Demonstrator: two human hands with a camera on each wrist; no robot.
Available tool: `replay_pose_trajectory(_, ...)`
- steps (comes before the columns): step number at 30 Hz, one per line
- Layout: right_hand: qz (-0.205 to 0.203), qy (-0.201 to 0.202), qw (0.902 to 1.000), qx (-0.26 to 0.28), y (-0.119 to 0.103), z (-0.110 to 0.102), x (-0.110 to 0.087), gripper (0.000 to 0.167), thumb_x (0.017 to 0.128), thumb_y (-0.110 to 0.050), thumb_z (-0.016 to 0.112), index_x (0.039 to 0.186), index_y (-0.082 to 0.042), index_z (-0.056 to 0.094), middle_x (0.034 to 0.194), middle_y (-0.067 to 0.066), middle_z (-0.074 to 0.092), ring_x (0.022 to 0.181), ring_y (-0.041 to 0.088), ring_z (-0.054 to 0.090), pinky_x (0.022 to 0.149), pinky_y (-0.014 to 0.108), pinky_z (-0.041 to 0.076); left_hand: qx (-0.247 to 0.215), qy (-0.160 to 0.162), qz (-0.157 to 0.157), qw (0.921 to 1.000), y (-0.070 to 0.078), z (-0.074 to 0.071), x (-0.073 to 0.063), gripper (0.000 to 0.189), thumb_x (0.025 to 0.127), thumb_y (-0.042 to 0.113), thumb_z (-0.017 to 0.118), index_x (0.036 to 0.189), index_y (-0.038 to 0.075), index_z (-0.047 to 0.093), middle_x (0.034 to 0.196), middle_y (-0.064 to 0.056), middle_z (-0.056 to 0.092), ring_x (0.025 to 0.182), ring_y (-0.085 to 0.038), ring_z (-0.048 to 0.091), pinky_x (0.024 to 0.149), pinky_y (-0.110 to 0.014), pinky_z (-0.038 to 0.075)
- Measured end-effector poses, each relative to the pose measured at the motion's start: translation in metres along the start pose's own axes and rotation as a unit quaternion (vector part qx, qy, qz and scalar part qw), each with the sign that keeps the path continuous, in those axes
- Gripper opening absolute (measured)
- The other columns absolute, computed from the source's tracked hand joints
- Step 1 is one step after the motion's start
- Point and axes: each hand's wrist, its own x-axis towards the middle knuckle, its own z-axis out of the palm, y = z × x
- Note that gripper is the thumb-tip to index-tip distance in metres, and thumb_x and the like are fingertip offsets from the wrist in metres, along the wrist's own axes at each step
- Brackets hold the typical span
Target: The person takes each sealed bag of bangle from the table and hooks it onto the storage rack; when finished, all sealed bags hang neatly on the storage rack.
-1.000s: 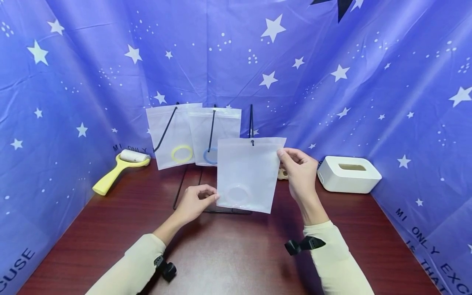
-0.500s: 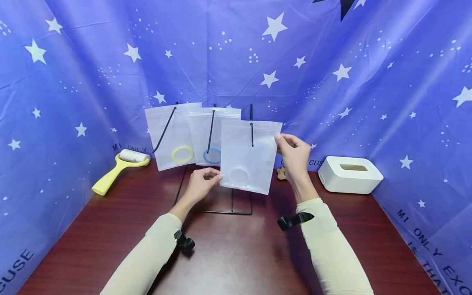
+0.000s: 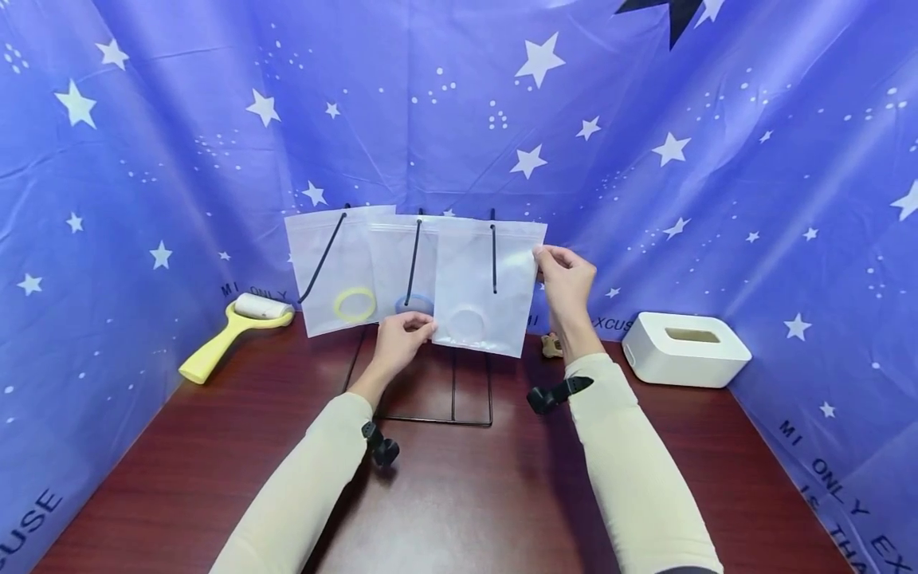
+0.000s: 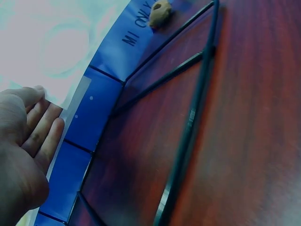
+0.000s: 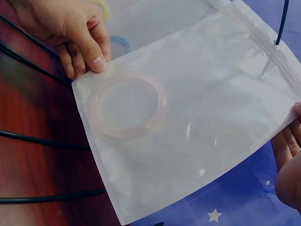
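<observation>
A frosted zip bag [image 3: 488, 263] hangs by the hole near its top edge on the right-hand black hook [image 3: 494, 271]. Inside its lower left corner shows a pale pink ring [image 5: 162, 101], perhaps a bangle. My left hand [image 3: 402, 343] pinches the bag's lower left corner between thumb and fingers. With thumb and fingers, my right hand [image 3: 566, 283] pinches the bag's right edge near the top. To the left hang two similar bags: one with a yellow ring [image 3: 355, 304], and a middle bag with a blue ring [image 3: 414, 305], partly covered by the held bag.
The black wire stand [image 3: 433, 420] rests on the dark red table [image 3: 459, 494]. A yellow-handled lint roller [image 3: 215, 351] lies at left. At right are a white tissue box [image 3: 684, 351] and a small tan bone-shaped piece [image 3: 551, 346]. Blue star cloth [image 3: 459, 96] hangs around.
Both hands have moved the bag up and back toward the stand. Its hole has slid farther along the right hook, whose front end now shows in front of the bag.
</observation>
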Motion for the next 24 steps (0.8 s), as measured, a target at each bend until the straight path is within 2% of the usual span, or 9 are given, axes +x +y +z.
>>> replay_pose_trajectory(7,0.0,0.013,0.9999,-0.01,0.002,0.017,0.013,0.014,0.092,-0.013,0.075,0.102,-0.004,0.079,0.082,-0.004,0.073,0.072,0.01,0.068,0.07,0.021,0.059,0.037,-0.003,0.009,0.9993,0.003,-0.007,0.017,0.017,0.093,0.02,0.076,0.101,0.005,0.08,0.082,-0.009,0.077,0.067,-0.005,0.063,0.064,-0.02,0.048)
replay_pose_trajectory(12,0.009,0.012,0.9999,-0.003,0.012,0.022,0.017,0.017,0.092,-0.011,0.074,0.105,0.0,0.078,0.082,-0.004,0.072,0.074,0.01,0.068,0.07,0.022,0.06,0.066,-0.013,0.007,0.9977,0.0,-0.014,0.02,0.015,0.094,0.019,0.076,0.1,0.006,0.081,0.084,-0.011,0.078,0.07,-0.011,0.065,0.065,-0.021,0.049)
replay_pose_trajectory(16,0.005,0.022,0.9997,0.01,0.022,0.019,0.018,0.019,0.092,-0.01,0.076,0.107,0.001,0.077,0.081,-0.004,0.071,0.077,0.009,0.068,0.081,0.027,0.061,0.074,-0.026,0.007,0.9969,-0.001,-0.017,0.019,0.018,0.095,0.022,0.075,0.103,0.007,0.08,0.093,-0.011,0.08,0.084,-0.02,0.073,0.075,-0.029,0.055)
replay_pose_trajectory(20,-0.001,0.019,0.9998,0.0,0.03,0.013,0.014,0.023,0.093,-0.012,0.076,0.112,0.001,0.076,0.083,-0.006,0.073,0.08,0.009,0.07,0.093,0.034,0.06,0.081,-0.026,0.014,0.9963,-0.003,-0.025,0.014,0.019,0.095,0.02,0.075,0.108,0.008,0.081,0.105,-0.01,0.081,0.1,-0.026,0.076,0.088,-0.039,0.058)
replay_pose_trajectory(22,-0.008,0.016,0.9998,-0.012,0.033,0.008,0.01,0.024,0.094,-0.011,0.075,0.115,0.002,0.076,0.085,-0.005,0.073,0.083,0.009,0.07,0.092,0.033,0.06,0.085,-0.027,0.018,0.9959,-0.003,-0.032,0.01,0.02,0.094,0.019,0.075,0.11,0.008,0.08,0.109,-0.01,0.08,0.104,-0.027,0.076,0.092,-0.042,0.058)
replay_pose_trajectory(24,-0.018,0.013,0.999,-0.038,0.038,0.0,0.005,0.025,0.094,-0.011,0.074,0.116,0.001,0.076,0.088,-0.003,0.074,0.083,0.009,0.07,0.086,0.026,0.059,0.089,-0.032,0.026,0.9952,-0.001,-0.042,0.005,0.02,0.095,0.018,0.075,0.111,0.008,0.08,0.11,-0.01,0.08,0.104,-0.027,0.076,0.093,-0.042,0.058)
